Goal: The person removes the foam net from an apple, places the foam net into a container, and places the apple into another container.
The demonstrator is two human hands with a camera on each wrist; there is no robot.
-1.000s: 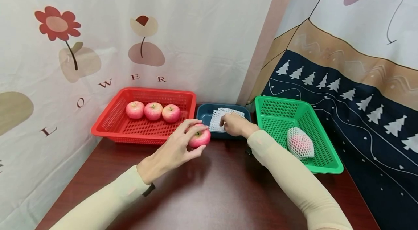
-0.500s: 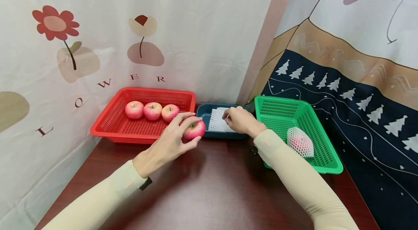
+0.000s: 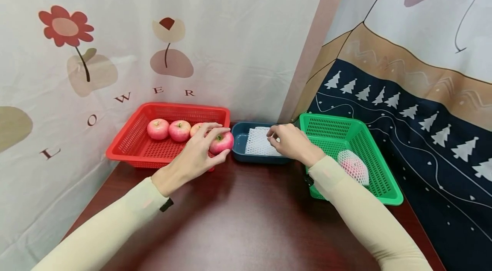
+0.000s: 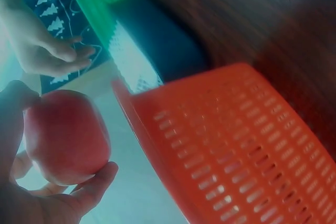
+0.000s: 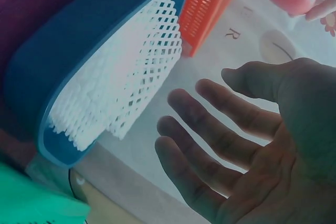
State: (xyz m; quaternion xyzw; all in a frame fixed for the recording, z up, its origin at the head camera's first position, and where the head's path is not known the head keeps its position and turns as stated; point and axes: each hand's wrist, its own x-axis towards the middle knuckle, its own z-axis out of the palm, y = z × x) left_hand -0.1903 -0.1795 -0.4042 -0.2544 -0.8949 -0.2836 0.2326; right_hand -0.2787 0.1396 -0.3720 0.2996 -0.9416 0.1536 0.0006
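Note:
Between the thumb and fingers of my left hand (image 3: 192, 155) is a red apple (image 3: 221, 142), held at the near right corner of the red basket (image 3: 127, 145). Seen from the left wrist, the fingertips wrap the apple (image 4: 68, 137) above the basket's edge. My right hand (image 3: 294, 143) hovers by the right end of a small blue tray (image 3: 240, 136). White foam fruit nets (image 3: 256, 142) lie flat in that tray. In the right wrist view the right hand's fingers (image 5: 210, 124) are loosely bent, with nothing in them.
Three apples (image 3: 179, 131) sit in a row in the red basket, the rightmost partly hidden by the left hand. On the right, a green basket (image 3: 326, 120) holds one apple in a foam net (image 3: 353, 167). Curtains (image 3: 246, 48) hang behind the brown table (image 3: 238, 219).
My left hand has carried the apple left and slightly up, from in front of the blue tray to the red basket's corner. The right hand has drawn back rightward from over the nets.

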